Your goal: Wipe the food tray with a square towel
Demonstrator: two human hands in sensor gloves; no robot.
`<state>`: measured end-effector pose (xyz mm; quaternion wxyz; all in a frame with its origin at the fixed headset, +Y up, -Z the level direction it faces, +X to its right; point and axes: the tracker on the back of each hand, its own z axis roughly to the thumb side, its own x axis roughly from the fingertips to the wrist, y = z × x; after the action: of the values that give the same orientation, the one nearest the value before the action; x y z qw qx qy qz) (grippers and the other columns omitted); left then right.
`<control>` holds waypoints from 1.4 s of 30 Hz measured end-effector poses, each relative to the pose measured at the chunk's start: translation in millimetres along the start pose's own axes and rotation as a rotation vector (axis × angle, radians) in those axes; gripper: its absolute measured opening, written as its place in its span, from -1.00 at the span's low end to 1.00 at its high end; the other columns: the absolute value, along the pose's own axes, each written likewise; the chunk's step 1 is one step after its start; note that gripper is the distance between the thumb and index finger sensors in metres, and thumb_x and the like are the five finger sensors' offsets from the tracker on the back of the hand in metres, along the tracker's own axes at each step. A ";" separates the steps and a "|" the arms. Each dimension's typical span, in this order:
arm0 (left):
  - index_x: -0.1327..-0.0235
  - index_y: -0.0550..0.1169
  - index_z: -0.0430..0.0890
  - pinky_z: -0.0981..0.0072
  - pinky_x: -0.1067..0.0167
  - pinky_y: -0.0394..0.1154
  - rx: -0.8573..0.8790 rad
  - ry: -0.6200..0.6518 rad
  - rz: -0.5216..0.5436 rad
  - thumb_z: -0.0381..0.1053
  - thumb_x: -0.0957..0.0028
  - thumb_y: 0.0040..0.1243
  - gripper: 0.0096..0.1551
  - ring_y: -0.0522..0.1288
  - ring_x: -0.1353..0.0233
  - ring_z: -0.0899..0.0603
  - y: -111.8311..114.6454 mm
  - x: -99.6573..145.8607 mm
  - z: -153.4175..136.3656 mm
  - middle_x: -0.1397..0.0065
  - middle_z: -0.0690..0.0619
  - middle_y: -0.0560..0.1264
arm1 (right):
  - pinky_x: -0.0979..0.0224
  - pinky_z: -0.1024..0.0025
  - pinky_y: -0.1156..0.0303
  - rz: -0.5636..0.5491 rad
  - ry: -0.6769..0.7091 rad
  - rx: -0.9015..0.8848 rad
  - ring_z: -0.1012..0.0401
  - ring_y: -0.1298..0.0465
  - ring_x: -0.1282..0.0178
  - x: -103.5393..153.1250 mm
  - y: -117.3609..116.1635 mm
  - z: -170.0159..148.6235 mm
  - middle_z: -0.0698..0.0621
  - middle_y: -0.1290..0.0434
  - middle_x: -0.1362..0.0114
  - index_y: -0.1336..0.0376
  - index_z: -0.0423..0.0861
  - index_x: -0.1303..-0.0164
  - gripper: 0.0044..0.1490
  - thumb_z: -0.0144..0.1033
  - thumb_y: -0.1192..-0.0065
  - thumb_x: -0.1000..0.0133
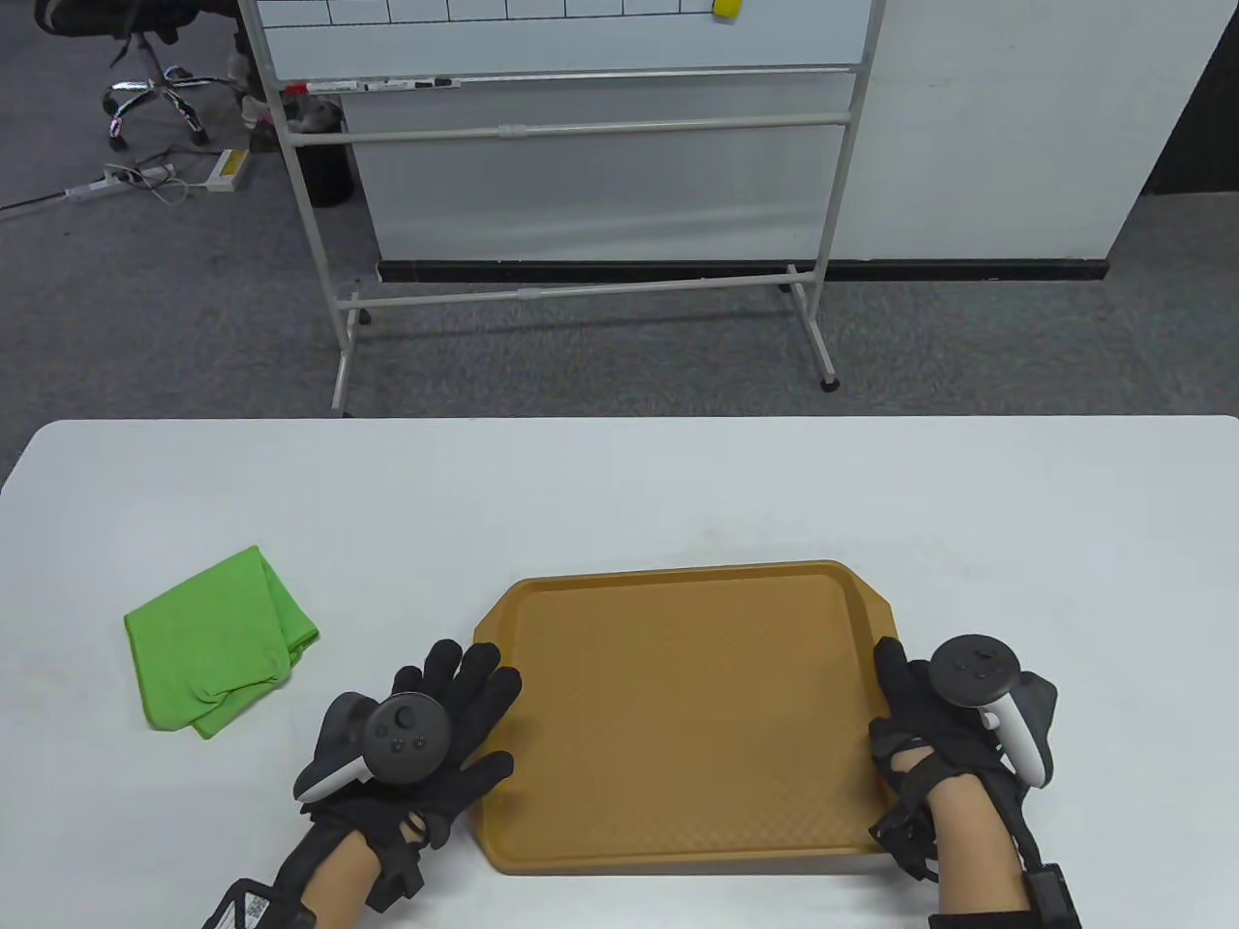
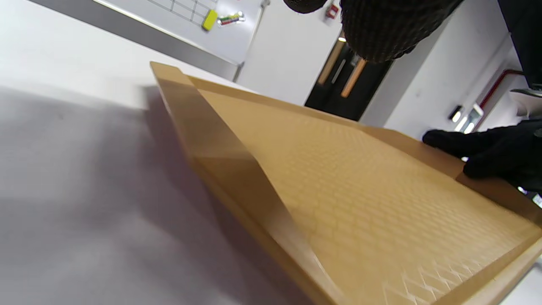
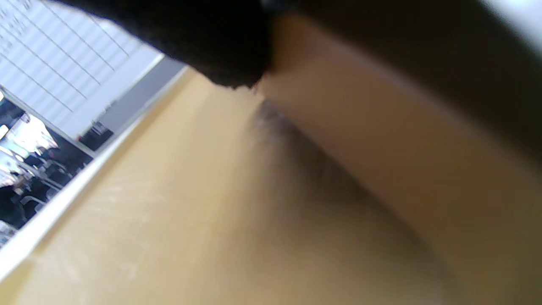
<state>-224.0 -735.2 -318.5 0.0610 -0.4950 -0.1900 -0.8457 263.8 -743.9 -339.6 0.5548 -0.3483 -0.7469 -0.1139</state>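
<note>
The tan food tray (image 1: 678, 697) lies flat on the white table, near its front edge. A folded green square towel (image 1: 218, 639) lies on the table to the tray's left, untouched. My left hand (image 1: 463, 699) is open with fingers spread, and they reach over the tray's left rim. My right hand (image 1: 905, 711) grips the tray's right rim with the thumb on top. In the left wrist view the tray (image 2: 360, 190) fills the frame, with my right hand (image 2: 487, 152) on its far rim. The right wrist view shows the tray (image 3: 169, 212), blurred and very close.
The white table (image 1: 619, 494) stretches behind and to both sides of the tray. A whiteboard on a wheeled stand (image 1: 581, 194) is on the floor beyond the table's far edge.
</note>
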 end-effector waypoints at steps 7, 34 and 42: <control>-0.62 -0.02 0.10 -0.32 -0.45 -0.32 0.000 -0.010 -0.006 0.30 -0.09 0.07 -0.07 -0.37 -0.65 -0.34 -0.2 1.3 -3.9 -0.74 -0.01 -0.26 | -0.01 0.06 -0.50 -0.016 -0.079 0.145 -0.04 -0.53 -0.02 -3.3 -14.5 6.3 -0.16 0.08 -0.66 0.26 0.11 -0.56 0.09 -0.33 -0.34 -0.02; -0.64 0.01 0.09 -0.39 -0.47 -0.20 0.190 -0.039 0.083 0.32 -0.10 0.06 -0.08 -0.27 -0.68 -0.40 -27.2 12.5 -3.5 -0.75 -0.04 -0.22 | 0.01 0.11 -0.51 0.022 -0.224 0.373 -0.07 -0.55 -0.12 -2.5 -28.1 15.8 -0.12 -0.12 -0.61 0.32 0.16 -0.53 0.14 -0.21 -0.40 -0.04; -0.65 0.13 0.03 -0.38 -0.47 0.03 0.418 -0.270 0.217 0.31 -0.11 0.07 -0.12 0.00 -0.68 -0.46 -82.6 12.3 -29.2 -0.76 -0.12 -0.07 | -0.02 0.11 -0.50 0.033 -0.216 0.380 -0.07 -0.54 -0.13 -3.1 -28.9 15.9 -0.12 -0.13 -0.61 0.34 0.16 -0.53 0.14 -0.18 -0.38 -0.05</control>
<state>-278.1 -669.3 -342.3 0.2263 -0.5975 -0.3125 -0.7029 233.6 -757.3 -341.9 0.5291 -0.2599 -0.8042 0.0758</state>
